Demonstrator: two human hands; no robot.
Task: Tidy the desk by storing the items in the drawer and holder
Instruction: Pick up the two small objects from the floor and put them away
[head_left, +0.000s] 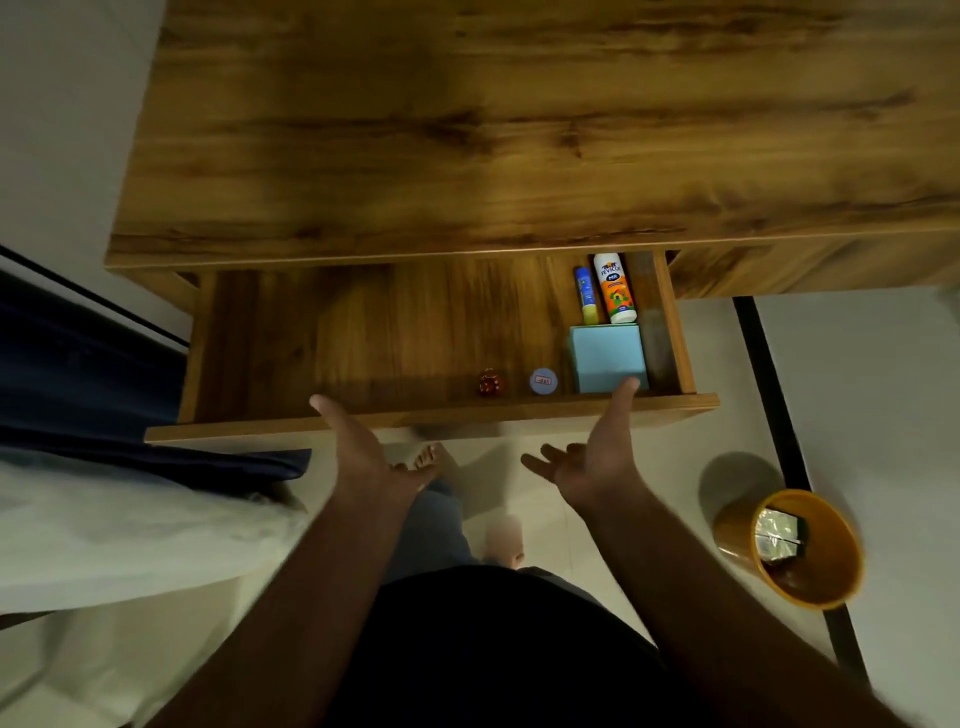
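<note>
The drawer (441, 410) stood open at mid-frame, glue bottle (614, 287), glue stick (586, 295) and blue pad (608, 357) inside at right. Both hands, left hand (358, 449) and right hand (597, 457), were open at its front edge, holding nothing. A hard shove could send the contents sliding.

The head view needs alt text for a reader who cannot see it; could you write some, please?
Both hands, left and right, reach open at the front of an open wooden drawer holding a glue bottle, glue stick and blue box.
</note>
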